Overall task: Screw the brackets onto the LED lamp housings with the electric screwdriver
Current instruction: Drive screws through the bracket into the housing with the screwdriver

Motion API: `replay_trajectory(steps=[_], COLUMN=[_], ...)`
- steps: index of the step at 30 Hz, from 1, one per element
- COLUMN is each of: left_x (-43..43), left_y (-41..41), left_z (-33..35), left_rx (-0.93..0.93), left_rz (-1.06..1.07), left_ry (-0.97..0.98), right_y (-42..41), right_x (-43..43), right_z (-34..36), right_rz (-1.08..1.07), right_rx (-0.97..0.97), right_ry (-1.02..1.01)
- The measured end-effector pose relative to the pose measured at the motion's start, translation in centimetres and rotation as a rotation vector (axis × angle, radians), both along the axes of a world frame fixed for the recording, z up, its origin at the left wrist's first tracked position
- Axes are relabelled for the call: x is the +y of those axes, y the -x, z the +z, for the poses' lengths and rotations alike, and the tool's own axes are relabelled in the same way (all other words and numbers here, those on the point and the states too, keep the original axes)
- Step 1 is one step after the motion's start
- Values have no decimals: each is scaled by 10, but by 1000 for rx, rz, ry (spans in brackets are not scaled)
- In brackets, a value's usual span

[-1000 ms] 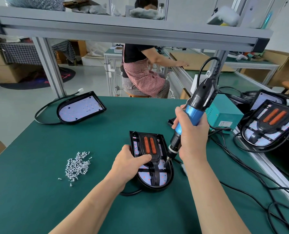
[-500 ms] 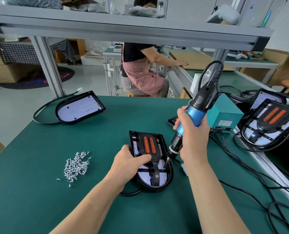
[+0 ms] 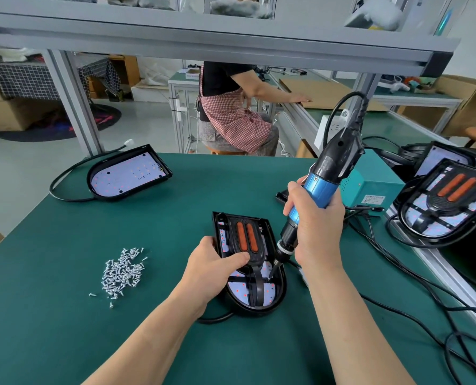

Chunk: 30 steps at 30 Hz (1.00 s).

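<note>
A black LED lamp housing lies on the green mat in front of me. A black bracket with two orange strips sits in it. My left hand grips the housing's left edge, thumb pressed on the bracket. My right hand holds the blue and black electric screwdriver, tilted, with its bit down on the right side of the bracket. A pile of small silver screws lies to the left.
Another housing without a bracket lies at the far left. Finished housings are stacked on the right beside a teal power box. Black cables trail across the right side. A person in a checked apron sits beyond the bench.
The screwdriver and both hands stay nearly in place on the housing; the view has shifted only slightly.
</note>
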<state>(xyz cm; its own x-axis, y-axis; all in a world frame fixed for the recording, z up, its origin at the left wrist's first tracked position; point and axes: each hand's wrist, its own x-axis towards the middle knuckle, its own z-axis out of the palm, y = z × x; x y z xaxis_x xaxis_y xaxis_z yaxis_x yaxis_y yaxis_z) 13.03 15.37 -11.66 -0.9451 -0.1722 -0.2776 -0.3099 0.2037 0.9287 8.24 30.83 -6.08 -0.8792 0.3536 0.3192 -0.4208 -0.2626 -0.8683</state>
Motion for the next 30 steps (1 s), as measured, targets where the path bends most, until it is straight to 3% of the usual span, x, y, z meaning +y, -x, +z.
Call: replay_trajectory(steps=[17,25,30], left_x=[3,0,1], left_y=[-3,-2,-3], left_z=[1,1,1], left_rx=[3,-10,-13], left_rz=[-2,-7,-10], left_ry=[-54,-63,-66], right_y=[7,10,13], right_x=[11,33,37], right_z=[-8,-4,-18], right_rz=[159,223,218], right_rx=[-45,64,-113], right_ry=[22,301,615])
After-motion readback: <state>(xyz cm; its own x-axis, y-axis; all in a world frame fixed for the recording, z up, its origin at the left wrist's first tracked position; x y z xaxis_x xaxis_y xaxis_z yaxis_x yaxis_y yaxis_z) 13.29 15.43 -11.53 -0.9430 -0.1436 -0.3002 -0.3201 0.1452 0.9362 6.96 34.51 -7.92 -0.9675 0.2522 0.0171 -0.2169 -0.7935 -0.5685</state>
